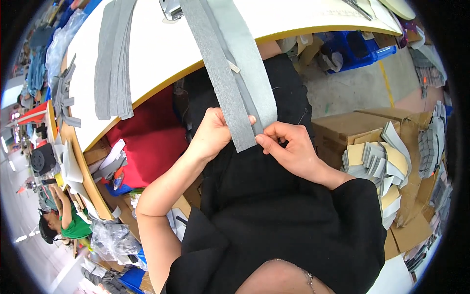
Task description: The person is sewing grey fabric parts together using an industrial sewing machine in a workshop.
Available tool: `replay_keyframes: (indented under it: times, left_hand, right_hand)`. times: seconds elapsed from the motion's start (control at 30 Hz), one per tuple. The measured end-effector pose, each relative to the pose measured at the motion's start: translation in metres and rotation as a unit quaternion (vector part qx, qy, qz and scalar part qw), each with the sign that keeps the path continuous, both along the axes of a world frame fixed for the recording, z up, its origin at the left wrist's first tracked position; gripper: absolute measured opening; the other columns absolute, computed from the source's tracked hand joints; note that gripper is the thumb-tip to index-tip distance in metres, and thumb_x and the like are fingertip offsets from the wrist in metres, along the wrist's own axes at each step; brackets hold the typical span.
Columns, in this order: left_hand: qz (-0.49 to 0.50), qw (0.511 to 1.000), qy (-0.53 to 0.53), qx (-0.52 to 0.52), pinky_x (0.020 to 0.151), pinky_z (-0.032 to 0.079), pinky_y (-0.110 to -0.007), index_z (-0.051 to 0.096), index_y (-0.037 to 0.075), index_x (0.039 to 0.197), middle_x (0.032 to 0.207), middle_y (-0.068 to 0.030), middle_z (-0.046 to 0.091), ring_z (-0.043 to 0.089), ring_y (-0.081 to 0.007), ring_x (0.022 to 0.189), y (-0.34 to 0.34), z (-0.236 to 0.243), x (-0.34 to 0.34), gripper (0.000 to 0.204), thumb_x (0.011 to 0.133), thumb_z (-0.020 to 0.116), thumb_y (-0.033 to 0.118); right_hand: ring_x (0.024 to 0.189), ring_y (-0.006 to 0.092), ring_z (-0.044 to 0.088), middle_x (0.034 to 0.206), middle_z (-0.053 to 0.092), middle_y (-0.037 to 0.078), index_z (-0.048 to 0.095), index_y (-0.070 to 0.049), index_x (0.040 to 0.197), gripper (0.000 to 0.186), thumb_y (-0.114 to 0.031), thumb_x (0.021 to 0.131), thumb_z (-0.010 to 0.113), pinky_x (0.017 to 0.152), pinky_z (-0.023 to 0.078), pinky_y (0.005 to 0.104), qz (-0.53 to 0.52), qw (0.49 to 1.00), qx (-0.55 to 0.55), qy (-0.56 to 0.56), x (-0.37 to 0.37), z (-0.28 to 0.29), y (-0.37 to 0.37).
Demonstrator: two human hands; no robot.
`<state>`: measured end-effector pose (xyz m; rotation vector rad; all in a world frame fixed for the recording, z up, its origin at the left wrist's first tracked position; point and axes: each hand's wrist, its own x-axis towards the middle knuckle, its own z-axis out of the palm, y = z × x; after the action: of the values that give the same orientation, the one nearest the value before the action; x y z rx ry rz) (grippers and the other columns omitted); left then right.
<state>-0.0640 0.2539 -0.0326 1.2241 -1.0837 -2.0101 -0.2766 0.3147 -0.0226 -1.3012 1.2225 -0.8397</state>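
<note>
A long grey fabric strip [213, 59] hangs over the table's front edge toward me, with a paler grey band [255, 68] along its right side. A small whitish tag [234, 67] lies between the two. My left hand [214, 134] is closed on the strip near its lower end, with the thumb tip showing past the cloth. At that same end, my right hand [292, 147] pinches the cloth between thumb and fingers. Whether the two bands are one folded piece or two joined pieces, I cannot tell. At the strip's far end sits a metal machine part [171, 10].
A stack of grey strips [112, 63] lies on the white table [161, 54] at left. Red cloth [147, 142] hangs below the edge. On my right stands a cardboard box [352, 127] beside piled grey pieces [377, 159]. A blue crate [355, 51] is beyond. Someone in green [76, 225] works far left.
</note>
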Motion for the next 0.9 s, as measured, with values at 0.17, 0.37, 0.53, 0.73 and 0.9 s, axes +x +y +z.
replay_keyframes:
  times: [0.17,0.37,0.53,0.73,0.9]
  left_hand:
    - [0.003,0.999,0.005,0.054,0.066,0.053,-0.024,0.078,0.001,0.103,0.086,-0.0015,0.075,0.065,-0.0060,0.075,0.001,0.002,0.005,0.020,0.097,0.079,0.020]
    - [-0.003,0.997,-0.023,0.068,0.065,0.050,-0.024,0.077,0.003,0.107,0.088,-0.0007,0.074,0.065,-0.0057,0.075,0.000,0.016,-0.002,0.026,0.100,0.076,0.028]
    - [-0.011,0.997,-0.027,0.074,0.078,0.054,-0.027,0.077,0.002,0.112,0.097,-0.0027,0.076,0.068,-0.0083,0.087,0.000,0.024,-0.002,0.029,0.100,0.075,0.029]
    - [-0.023,0.996,0.021,0.087,0.089,0.055,-0.029,0.076,0.002,0.115,0.105,-0.0035,0.076,0.068,-0.0097,0.097,0.001,0.021,0.003,0.027,0.102,0.073,0.025]
    - [-0.025,0.995,0.053,0.079,0.088,0.056,-0.028,0.075,0.002,0.117,0.105,-0.0036,0.076,0.068,-0.0091,0.096,0.001,0.018,0.003,0.024,0.101,0.074,0.020]
  right_hand:
    - [0.062,0.0182,0.063,0.067,0.063,0.004,0.068,-0.006,0.083,0.021,-0.021,0.090,0.081,0.062,0.049,0.0334,0.016,0.967,-0.175,0.182,-0.003,0.008,0.003]
    - [0.101,0.0209,0.064,0.107,0.067,0.002,0.072,-0.011,0.109,0.036,-0.024,0.078,0.084,0.079,0.051,0.0363,-0.006,0.837,-0.480,0.264,-0.010,0.005,0.004]
    - [0.109,0.0213,0.063,0.118,0.066,0.001,0.072,-0.011,0.118,0.041,-0.022,0.079,0.079,0.087,0.049,0.0369,0.032,0.807,-0.508,0.300,-0.012,-0.010,0.002]
    - [0.106,0.0190,0.064,0.119,0.069,0.001,0.074,-0.011,0.111,0.031,-0.019,0.082,0.075,0.088,0.048,0.0366,0.021,0.798,-0.531,0.284,-0.013,-0.013,-0.003]
    - [0.105,0.0182,0.065,0.119,0.071,0.001,0.076,-0.011,0.104,0.023,-0.018,0.082,0.073,0.088,0.047,0.0358,0.023,0.779,-0.558,0.286,-0.013,-0.016,-0.006]
